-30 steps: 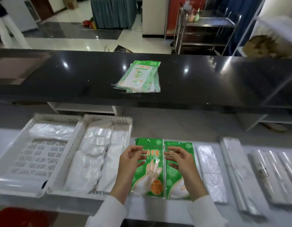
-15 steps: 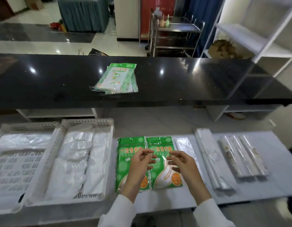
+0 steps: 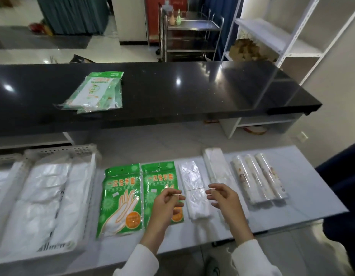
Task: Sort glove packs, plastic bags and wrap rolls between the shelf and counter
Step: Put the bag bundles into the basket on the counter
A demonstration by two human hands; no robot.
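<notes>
So from my feed, the near white shelf (image 3: 304,176) runs across the bottom. At its left edge sits a white perforated basket (image 3: 59,151) full of folded plastic bags (image 3: 43,198). Next come two green glove packs (image 3: 120,198) lying flat side by side, touching along their long edges. My left hand (image 3: 166,204) hangs over the right-hand pack, thumb and forefinger pinching one end of a thin rubber band (image 3: 192,190); my right hand (image 3: 224,198) pinches the other end, so the band is stretched straight between them above a clear bag stack (image 3: 190,176). Just right of that lies another long bag bundle (image 3: 214,162), then three wrap rolls (image 3: 260,176) close together near the shelf's right edge.

Behind it, the glossy black counter (image 3: 192,92) carries a loose pile of green glove packs (image 3: 99,90) toward its left end. Past the counter there's a steel trolley (image 3: 190,34), white racking (image 3: 292,32) at the right, and pale shiny floor.
</notes>
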